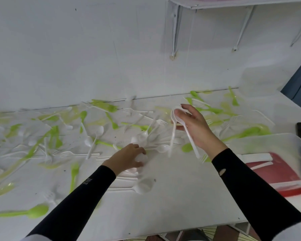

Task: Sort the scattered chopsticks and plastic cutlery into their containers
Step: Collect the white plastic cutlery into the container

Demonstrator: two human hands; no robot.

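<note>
White plastic spoons (pixel 173 115) hang gripped in the right hand (pixel 196 126); the left hand (pixel 128 157) curls round one more spoon (pixel 142 158) mid-bench. Nest bowls together before the right-edge tub (pixel 276 145).

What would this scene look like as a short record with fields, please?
left hand: low at the table, fingers curled over a white spoon
right hand: raised above the table, holding a bunch of white spoons, handles hanging down
table: white, strewn with green and white cutlery
bin: clear, at the right, with a red item and white pieces inside
chopsticks: none that I can make out
</note>
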